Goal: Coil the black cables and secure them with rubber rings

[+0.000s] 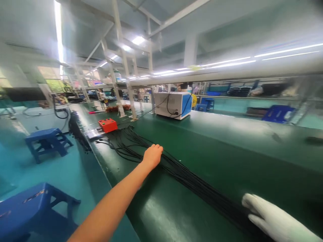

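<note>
Workbench (214, 154), green-topped, long, running beneath and past both hands. Black cables (196, 185), one bundle of many strands, lying on the bench lengthwise: drawn close together between the hands, fanned out loosely beyond the left hand. Equipment case (168, 104), pale with a blue side, standing on the bench beyond the left hand and to its right, well apart from it. Step in hand, as judged: gathering or straightening the bundle along the bench; the next move would call for a hold that takes in every strand and an even pull free of snags. Left hand (152, 155), bare, at the end of an outstretched forearm, back uppermost, fingers curled down and apparently closed on the bundle. Right hand (264, 211), white-gloved, entering low on its own side and pointing leftward, thumb and fingers apart; whether it touches the strands cannot be told. Red control box (108, 125), buttons on top, beyond the left hand and to its left. Cable ends (101, 141), loose, just nearer than that box.
</note>
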Demonstrator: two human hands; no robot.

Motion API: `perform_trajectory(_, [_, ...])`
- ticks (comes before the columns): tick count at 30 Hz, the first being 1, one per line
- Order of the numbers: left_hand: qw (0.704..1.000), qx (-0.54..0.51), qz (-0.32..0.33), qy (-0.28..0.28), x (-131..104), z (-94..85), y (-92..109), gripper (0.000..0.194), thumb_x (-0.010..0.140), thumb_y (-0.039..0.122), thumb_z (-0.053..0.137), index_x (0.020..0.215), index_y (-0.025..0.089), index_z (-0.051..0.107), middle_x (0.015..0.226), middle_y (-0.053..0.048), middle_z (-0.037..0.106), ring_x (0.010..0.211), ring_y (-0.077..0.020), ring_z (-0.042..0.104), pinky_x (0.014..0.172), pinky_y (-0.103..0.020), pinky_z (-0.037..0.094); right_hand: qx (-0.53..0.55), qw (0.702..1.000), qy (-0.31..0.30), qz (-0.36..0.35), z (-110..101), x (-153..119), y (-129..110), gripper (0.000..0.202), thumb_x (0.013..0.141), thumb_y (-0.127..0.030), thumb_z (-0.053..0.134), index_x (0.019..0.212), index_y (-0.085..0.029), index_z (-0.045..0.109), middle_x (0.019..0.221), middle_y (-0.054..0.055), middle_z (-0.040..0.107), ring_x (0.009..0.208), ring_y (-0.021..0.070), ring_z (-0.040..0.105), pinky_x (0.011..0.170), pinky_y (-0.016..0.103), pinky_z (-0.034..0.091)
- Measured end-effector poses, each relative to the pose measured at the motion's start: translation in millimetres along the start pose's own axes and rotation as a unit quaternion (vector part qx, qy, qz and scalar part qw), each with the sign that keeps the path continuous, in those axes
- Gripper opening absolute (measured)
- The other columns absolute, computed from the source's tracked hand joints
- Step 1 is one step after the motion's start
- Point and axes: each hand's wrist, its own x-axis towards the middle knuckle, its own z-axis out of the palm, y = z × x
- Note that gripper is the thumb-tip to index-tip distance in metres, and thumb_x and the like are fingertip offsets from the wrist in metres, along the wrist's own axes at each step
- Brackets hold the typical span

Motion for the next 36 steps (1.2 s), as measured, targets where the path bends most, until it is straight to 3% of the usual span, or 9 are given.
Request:
perform_trajectory(3, [0.992, -0.065, 0.111, 0.003, -32, 6.0, 53, 0.023, 0.090, 0.020, 0.045, 0.110, 0.022, 0.056, 0.110, -0.003, 0.060, 0.105, -0.0177, 0.052, 0.092, -0.033, 0.043, -0.050, 0.996, -0.075, 0.022, -20, -2, -25, 0.018, 0.076, -0.015, 0.049, 0.087, -0.021, 0.061, 0.097, 0.006, 0.065, 0.089, 0.0205, 0.062, 0.080, 0.029, 0.047])
perform_trajectory(7, [0.971, -0.128, 0.200, -0.015, -61, 11.1, 95, 0.026, 0.085, 0.011, 0.047, 0.105, 0.024, 0.058, 0.106, -0.001, 0.062, 0.099, -0.0173, 0.052, 0.088, -0.030, 0.043, -0.087, 0.992, -0.072, 0.058, -30, -1, -30, 0.014, 0.081, -0.016, 0.045, 0.088, -0.018, 0.056, 0.089, 0.006, 0.062, 0.079, 0.0184, 0.059, 0.070, 0.028, 0.043])
perform_trajectory(10, [0.967, -0.155, 0.200, -0.019, -64, 8.9, 106, 0.025, 0.082, 0.006, 0.046, 0.097, 0.021, 0.060, 0.098, -0.003, 0.062, 0.094, -0.0189, 0.052, 0.083, -0.032, 0.043, -0.105, 0.991, -0.043, 0.072, -35, -7, -35, 0.015, 0.084, -0.022, 0.043, 0.089, -0.018, 0.056, 0.089, 0.007, 0.061, 0.080, 0.0200, 0.057, 0.070, 0.029, 0.040])
perform_trajectory(13, [0.960, -0.178, 0.215, -0.023, -63, 6.2, 119, 0.029, 0.080, 0.009, 0.051, 0.106, 0.022, 0.057, 0.105, -0.004, 0.060, 0.099, -0.0204, 0.050, 0.086, -0.035, 0.041, -0.128, 0.990, -0.022, 0.057, -36, -19, -47, 0.018, 0.085, -0.030, 0.045, 0.092, -0.020, 0.058, 0.092, 0.007, 0.060, 0.087, 0.0222, 0.055, 0.074, 0.031, 0.037])
perform_trajectory(19, [0.944, -0.205, 0.255, -0.040, -68, -0.2, 134, 0.022, 0.078, 0.005, 0.054, 0.088, 0.024, 0.061, 0.091, 0.003, 0.061, 0.087, -0.0144, 0.053, 0.077, -0.026, 0.043, -0.161, 0.982, -0.024, 0.095, -38, -37, -57, 0.020, 0.086, -0.021, 0.040, 0.081, -0.019, 0.059, 0.082, 0.007, 0.060, 0.074, 0.0195, 0.056, 0.065, 0.030, 0.036])
perform_trajectory(23, [0.957, -0.173, 0.233, 0.004, -58, -3.9, 147, 0.022, 0.083, 0.011, 0.052, 0.101, 0.022, 0.057, 0.104, -0.001, 0.060, 0.098, -0.0175, 0.050, 0.086, -0.031, 0.041, -0.162, 0.983, 0.004, 0.085, -43, -35, -57, 0.020, 0.087, -0.030, 0.041, 0.095, -0.022, 0.058, 0.099, 0.006, 0.058, 0.096, 0.0243, 0.052, 0.077, 0.034, 0.037])
perform_trajectory(25, [0.965, -0.137, 0.224, 0.020, -51, 0.4, 157, 0.023, 0.082, 0.014, 0.054, 0.104, 0.022, 0.057, 0.107, -0.004, 0.059, 0.100, -0.0203, 0.049, 0.082, -0.033, 0.042, -0.164, 0.982, -0.009, 0.097, -41, -34, -53, 0.017, 0.085, -0.027, 0.045, 0.093, -0.020, 0.059, 0.098, 0.009, 0.059, 0.096, 0.0283, 0.052, 0.076, 0.038, 0.037])
perform_trajectory(29, [0.971, -0.072, 0.226, 0.034, -41, 15.2, 169, 0.010, 0.085, 0.018, 0.052, 0.090, 0.022, 0.060, 0.090, -0.003, 0.062, 0.086, -0.0190, 0.053, 0.070, -0.029, 0.043, -0.154, 0.976, -0.053, 0.143, -30, -32, -34, 0.021, 0.087, -0.020, 0.037, 0.082, -0.019, 0.058, 0.087, 0.010, 0.060, 0.084, 0.0290, 0.057, 0.065, 0.038, 0.040])
perform_trajectory(36, [0.961, -0.015, 0.270, 0.060, -54, 19.7, 166, 0.009, 0.087, 0.016, 0.047, 0.087, 0.018, 0.056, 0.090, -0.004, 0.060, 0.085, -0.0188, 0.052, 0.070, -0.030, 0.044, -0.130, 0.975, -0.063, 0.168, -26, -35, -8, 0.030, 0.091, -0.027, 0.028, 0.084, -0.022, 0.056, 0.093, 0.008, 0.059, 0.091, 0.0270, 0.056, 0.070, 0.041, 0.041])
